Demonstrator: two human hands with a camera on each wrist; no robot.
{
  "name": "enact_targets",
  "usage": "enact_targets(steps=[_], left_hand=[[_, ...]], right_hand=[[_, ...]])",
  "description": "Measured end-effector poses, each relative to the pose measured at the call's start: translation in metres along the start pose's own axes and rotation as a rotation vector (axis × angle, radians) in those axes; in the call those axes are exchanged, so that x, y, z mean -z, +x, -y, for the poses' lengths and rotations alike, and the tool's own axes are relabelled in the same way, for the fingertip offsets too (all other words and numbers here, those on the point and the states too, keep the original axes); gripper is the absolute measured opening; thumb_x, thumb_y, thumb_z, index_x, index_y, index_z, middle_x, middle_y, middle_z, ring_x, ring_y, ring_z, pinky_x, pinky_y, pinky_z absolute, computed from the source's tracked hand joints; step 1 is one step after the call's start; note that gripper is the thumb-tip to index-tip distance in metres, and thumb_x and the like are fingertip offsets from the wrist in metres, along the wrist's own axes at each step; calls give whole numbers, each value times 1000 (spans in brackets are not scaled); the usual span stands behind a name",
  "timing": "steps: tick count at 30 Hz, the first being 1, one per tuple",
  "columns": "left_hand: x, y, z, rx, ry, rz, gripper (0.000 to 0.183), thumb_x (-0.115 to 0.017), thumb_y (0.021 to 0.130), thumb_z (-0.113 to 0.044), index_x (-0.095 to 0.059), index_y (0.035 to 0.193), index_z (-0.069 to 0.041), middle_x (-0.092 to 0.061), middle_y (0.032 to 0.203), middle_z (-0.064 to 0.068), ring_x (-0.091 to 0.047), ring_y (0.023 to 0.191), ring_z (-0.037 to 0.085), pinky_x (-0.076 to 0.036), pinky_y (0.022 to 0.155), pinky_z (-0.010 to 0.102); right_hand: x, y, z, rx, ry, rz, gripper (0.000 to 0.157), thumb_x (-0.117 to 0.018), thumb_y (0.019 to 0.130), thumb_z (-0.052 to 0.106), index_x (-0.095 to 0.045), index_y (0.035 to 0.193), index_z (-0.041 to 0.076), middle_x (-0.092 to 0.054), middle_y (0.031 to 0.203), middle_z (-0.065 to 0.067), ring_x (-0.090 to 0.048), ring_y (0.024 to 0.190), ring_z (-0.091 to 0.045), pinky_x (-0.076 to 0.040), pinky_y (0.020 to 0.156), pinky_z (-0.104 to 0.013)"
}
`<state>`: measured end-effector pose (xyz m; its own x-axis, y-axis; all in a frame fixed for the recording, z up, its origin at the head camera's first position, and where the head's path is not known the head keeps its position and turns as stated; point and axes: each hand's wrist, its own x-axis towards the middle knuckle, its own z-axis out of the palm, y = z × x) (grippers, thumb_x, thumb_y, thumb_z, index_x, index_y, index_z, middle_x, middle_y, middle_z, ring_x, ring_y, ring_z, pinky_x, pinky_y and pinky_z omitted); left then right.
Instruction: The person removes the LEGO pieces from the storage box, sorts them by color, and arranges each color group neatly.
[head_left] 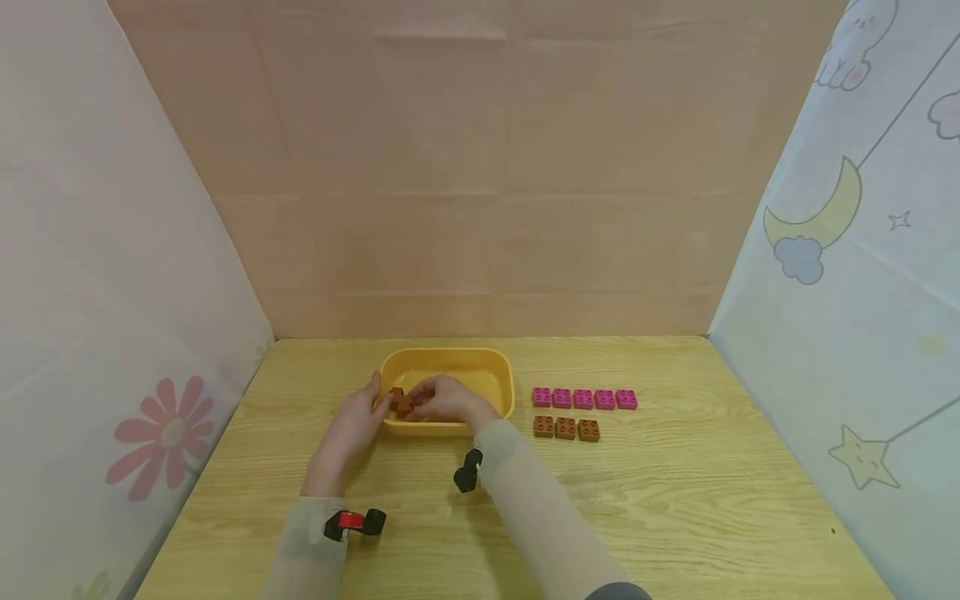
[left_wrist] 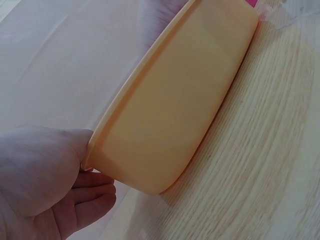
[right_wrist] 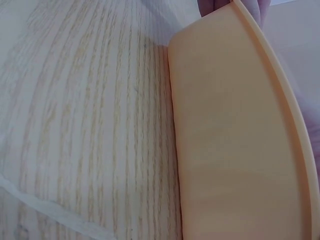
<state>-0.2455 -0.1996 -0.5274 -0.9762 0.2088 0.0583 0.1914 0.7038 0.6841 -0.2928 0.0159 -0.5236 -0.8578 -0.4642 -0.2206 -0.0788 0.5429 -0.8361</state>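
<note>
A yellow plastic tray (head_left: pixel 450 429) stands on the table, left of the middle. My left hand (head_left: pixel 354 423) holds its left end; in the left wrist view the thumb lies over the rim and the fingers curl outside, under it. Inside the tray, at the left, are brown toy building bricks (head_left: pixel 402 403); how many there are is hard to see. My right hand (head_left: pixel 450 398) reaches over the front rim, with thumb and finger pinching one of these bricks. Both wrist views show mostly the tray's outer wall (right_wrist: pixel 235 130), which hides the bricks.
Right of the tray, a row of several magenta bricks (head_left: pixel 583 399) lies on the wooden table (head_left: pixel 675 500). Three brown bricks (head_left: pixel 566 428) form a shorter row in front of it. A beige cloth wall (head_left: pixel 487 208) closes the back, with patterned sheets at both sides.
</note>
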Motion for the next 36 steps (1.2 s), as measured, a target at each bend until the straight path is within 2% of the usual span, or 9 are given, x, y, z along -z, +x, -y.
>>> enact_targets(steps=[16, 25, 31, 36], left_hand=[[0, 2, 3, 19, -22, 24, 67, -49, 116, -25, -21, 165, 11, -33, 165, 32, -41, 150, 44, -39, 119, 61], [-3, -1, 3, 23, -27, 19, 66, -50, 116, -24, -22, 164, 12, -32, 166, 32, -39, 150, 45, -38, 120, 62], [-3, -3, 2, 36, -36, 16, 67, -51, 116, -25, -22, 164, 11, -32, 166, 32, -41, 149, 45, -39, 119, 61], [-2, -1, 3, 22, -26, 6, 66, -50, 116, -25, -23, 164, 11, -34, 165, 32, -42, 149, 45, -39, 119, 61]], right_hand=[[-1, 0, 2, 6, -1, 1, 35, -89, 92, 25, -78, 121, 10, -76, 109, 3, -68, 102, -15, -57, 99, -39], [-3, 0, -3, -19, -32, -13, 40, -86, 93, 38, -78, 122, 13, -75, 115, 3, -67, 108, -17, -56, 101, -42], [-1, -3, 0, -23, -28, -9, 39, -83, 95, 38, -77, 123, 13, -75, 117, 3, -67, 109, -18, -56, 101, -42], [4, -5, 4, -9, 11, -26, 34, -79, 96, 35, -76, 121, 12, -74, 114, 2, -68, 103, -18, -59, 93, -38]])
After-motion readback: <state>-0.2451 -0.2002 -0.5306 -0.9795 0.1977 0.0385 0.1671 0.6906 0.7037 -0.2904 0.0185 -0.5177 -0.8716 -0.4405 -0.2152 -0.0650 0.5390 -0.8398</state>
